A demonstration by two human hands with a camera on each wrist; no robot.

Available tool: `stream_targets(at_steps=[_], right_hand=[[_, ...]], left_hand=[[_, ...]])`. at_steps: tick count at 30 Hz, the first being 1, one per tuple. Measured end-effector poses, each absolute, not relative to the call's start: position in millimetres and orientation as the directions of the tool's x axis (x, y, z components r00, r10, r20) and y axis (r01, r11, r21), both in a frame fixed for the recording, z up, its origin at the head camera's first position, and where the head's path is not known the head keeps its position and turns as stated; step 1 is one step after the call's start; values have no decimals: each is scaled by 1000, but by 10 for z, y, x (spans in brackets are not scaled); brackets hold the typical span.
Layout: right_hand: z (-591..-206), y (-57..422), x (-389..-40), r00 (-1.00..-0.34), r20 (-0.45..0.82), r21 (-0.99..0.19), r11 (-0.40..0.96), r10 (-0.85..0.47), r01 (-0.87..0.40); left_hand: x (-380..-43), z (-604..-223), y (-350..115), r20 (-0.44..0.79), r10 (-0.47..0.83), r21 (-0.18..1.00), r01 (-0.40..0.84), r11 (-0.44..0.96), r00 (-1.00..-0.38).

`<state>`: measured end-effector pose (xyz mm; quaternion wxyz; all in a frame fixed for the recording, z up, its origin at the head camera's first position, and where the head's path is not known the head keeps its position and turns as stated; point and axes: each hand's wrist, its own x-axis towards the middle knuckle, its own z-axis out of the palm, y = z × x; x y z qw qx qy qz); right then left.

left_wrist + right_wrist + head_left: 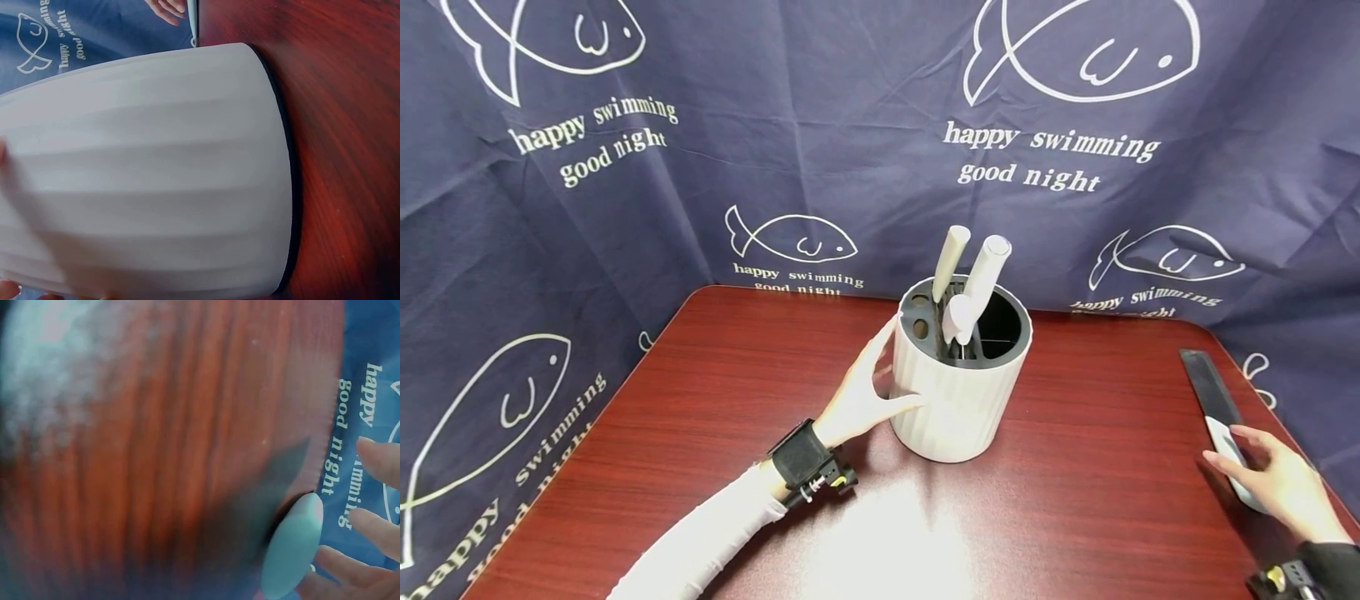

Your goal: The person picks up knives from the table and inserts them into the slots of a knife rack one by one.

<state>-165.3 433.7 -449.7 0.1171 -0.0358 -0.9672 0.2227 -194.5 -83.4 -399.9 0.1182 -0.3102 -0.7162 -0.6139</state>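
A white ribbed knife block [958, 417] with a dark slotted top stands upright on the table. My left hand [861, 400] grips its left side, thumb across the front and fingers along the side up to the rim. Several white-handled utensils, among them a tall thick white handle [988, 271], stick up from its slots. At the far right lies a knife with a dark blade [1212, 387] and a pale handle [292, 550]. My right hand [1288, 483] is at this handle, thumb on one side and fingers on the other, fingers loosely spread in the right wrist view.
The reddish wooden table [760, 358] has rounded back corners. A dark blue curtain [865, 150] with fish prints hangs close behind it and along both sides. The knife lies near the table's right edge. A round opening in the block's top shows dark inside.
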Motion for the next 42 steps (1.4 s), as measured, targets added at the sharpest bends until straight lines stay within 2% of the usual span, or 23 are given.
stream_targets(at_steps=[3,9,13,19,26,29,34,42], right_hand=[[-4503,4341,-1654,-973,211,-402,916,96,3],[-4508,4362,-1659,-990,111,-305,951,91,53],[-4528,4395,-1667,-992,106,-276,961,62,31],[-4549,4425,-1693,-995,97,-267,964,20,-7],[-4555,4421,-1692,-990,138,-272,961,-14,-52],[-4558,4412,-1687,-988,154,-275,960,-16,-59],[-4562,4405,-1670,-984,177,-272,961,-5,-53],[-4520,4390,-1665,-984,173,-258,966,31,-15]], left_hand=[[-1937,-3988,-831,551,299,803,593,66,-779],[-1955,-4002,-839,546,312,806,589,55,-777],[-1974,-4020,-846,555,319,799,599,49,-768],[-1978,-4024,-855,546,316,798,597,86,-776],[-1994,-4040,-846,552,320,812,584,5,-770],[-1990,-4042,-853,551,316,805,592,41,-772],[-1983,-4049,-868,548,314,796,599,88,-775],[-1852,-3871,-829,547,310,804,591,67,-778]])
